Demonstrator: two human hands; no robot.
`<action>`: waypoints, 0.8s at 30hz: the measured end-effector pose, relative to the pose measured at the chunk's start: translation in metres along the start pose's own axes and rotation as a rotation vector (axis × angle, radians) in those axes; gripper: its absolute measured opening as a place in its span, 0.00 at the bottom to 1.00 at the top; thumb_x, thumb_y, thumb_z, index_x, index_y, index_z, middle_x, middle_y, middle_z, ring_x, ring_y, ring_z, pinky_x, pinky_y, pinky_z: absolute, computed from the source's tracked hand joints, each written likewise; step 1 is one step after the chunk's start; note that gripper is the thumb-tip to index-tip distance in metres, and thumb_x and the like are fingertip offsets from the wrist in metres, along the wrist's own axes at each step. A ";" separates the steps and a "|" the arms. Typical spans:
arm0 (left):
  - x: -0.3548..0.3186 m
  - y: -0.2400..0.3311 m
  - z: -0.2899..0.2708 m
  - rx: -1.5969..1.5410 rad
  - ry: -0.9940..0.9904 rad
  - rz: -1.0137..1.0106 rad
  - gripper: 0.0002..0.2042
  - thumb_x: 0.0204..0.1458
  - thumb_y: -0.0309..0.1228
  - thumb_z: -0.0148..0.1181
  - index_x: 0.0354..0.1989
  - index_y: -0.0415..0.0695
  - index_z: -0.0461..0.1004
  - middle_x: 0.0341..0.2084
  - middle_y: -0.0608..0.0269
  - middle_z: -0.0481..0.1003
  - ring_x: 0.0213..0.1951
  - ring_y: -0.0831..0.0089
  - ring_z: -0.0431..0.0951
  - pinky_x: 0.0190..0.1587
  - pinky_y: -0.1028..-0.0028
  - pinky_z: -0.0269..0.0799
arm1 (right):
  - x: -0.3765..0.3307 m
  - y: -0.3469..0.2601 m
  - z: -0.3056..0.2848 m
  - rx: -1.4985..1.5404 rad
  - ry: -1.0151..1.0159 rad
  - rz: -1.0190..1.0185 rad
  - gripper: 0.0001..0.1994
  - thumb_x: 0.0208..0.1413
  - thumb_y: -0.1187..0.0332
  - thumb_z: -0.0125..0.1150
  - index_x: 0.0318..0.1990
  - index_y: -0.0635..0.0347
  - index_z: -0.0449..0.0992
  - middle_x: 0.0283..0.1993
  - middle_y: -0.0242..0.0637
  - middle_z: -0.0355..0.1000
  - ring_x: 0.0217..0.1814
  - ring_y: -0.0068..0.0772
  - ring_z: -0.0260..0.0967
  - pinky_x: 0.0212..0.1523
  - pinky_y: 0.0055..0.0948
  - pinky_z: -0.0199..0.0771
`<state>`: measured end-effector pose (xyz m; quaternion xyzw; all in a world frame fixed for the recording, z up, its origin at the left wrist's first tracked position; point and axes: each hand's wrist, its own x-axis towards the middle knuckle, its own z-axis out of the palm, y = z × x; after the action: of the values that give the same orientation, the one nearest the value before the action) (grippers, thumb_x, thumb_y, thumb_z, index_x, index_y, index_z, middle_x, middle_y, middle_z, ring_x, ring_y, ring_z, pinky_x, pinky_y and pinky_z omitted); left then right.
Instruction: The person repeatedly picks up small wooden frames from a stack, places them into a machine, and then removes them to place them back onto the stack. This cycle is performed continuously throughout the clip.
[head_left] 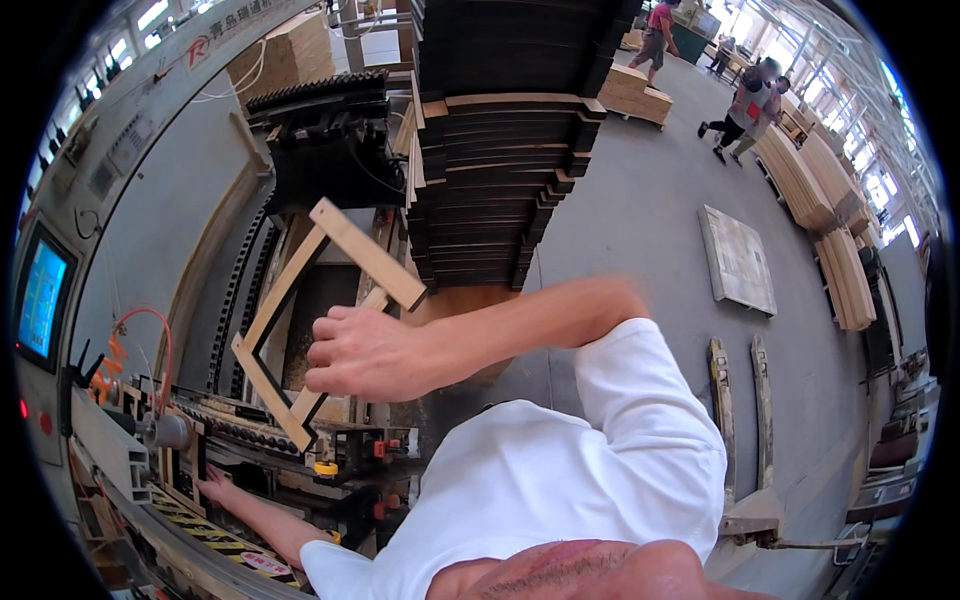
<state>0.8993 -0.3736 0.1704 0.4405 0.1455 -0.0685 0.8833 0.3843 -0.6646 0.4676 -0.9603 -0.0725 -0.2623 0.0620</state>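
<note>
Frame (320, 320) of pale wood, rectangular, dark along its inner edge, held in the air above the machine bed (330, 450). Long axis tilted, running from the lower left corner near the rollers up to the top right corner by the stack of dark panels (500, 180). Right hand (360, 355) clenched around the frame's lower right rail, knuckles toward the camera. Left hand (213, 487) pressed flat, fingers spread, on the machine's near edge, grasping nothing. Beside it, yellow-and-black hazard striping (200, 525) along that edge, then a small oval red-and-white label (265, 565). Blue screen (42, 298) at the far left. Red emblem and grey lettering on the white housing (215, 35), top left.
</note>
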 end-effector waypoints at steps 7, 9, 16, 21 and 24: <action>-0.023 -0.018 -0.092 0.260 -0.035 0.297 0.24 0.59 0.44 0.48 0.56 0.35 0.65 0.51 0.47 0.69 0.51 0.56 0.71 0.54 0.60 0.70 | 0.052 0.007 0.076 0.253 0.036 -0.094 0.07 0.40 0.66 0.64 0.26 0.52 0.70 0.27 0.31 0.68 0.37 0.39 0.65 0.38 0.38 0.64; -0.085 -0.060 -0.066 0.108 -0.037 0.108 0.19 0.58 0.44 0.50 0.49 0.42 0.69 0.41 0.54 0.72 0.41 0.62 0.73 0.45 0.64 0.73 | 0.062 0.020 0.113 0.282 0.072 -0.094 0.07 0.39 0.66 0.63 0.25 0.52 0.70 0.27 0.32 0.68 0.37 0.40 0.67 0.38 0.39 0.65; -0.231 -0.076 -0.039 -0.144 0.133 0.060 0.12 0.55 0.41 0.60 0.40 0.47 0.71 0.31 0.67 0.72 0.36 0.69 0.75 0.37 0.71 0.73 | 0.113 0.000 0.203 0.514 0.001 -0.209 0.07 0.42 0.71 0.65 0.31 0.56 0.76 0.29 0.35 0.74 0.37 0.43 0.70 0.41 0.40 0.69; -0.262 -0.063 -0.033 -0.289 -0.050 0.076 0.09 0.53 0.30 0.51 0.42 0.48 0.71 0.43 0.64 0.74 0.49 0.67 0.72 0.52 0.64 0.64 | 0.148 -0.056 0.283 0.694 0.018 -0.325 0.07 0.44 0.68 0.65 0.31 0.55 0.76 0.30 0.34 0.74 0.38 0.42 0.69 0.41 0.40 0.68; -0.265 -0.065 -0.025 -0.332 -0.110 0.092 0.08 0.50 0.24 0.51 0.38 0.48 0.70 0.41 0.65 0.73 0.48 0.68 0.72 0.51 0.63 0.65 | 0.159 -0.064 0.323 0.644 -0.067 -0.414 0.11 0.44 0.67 0.65 0.36 0.53 0.74 0.33 0.35 0.74 0.41 0.44 0.69 0.43 0.41 0.67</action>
<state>0.6272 -0.3948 0.1909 0.2905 0.0860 -0.0269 0.9526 0.6683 -0.5338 0.2782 -0.8646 -0.3456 -0.2015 0.3040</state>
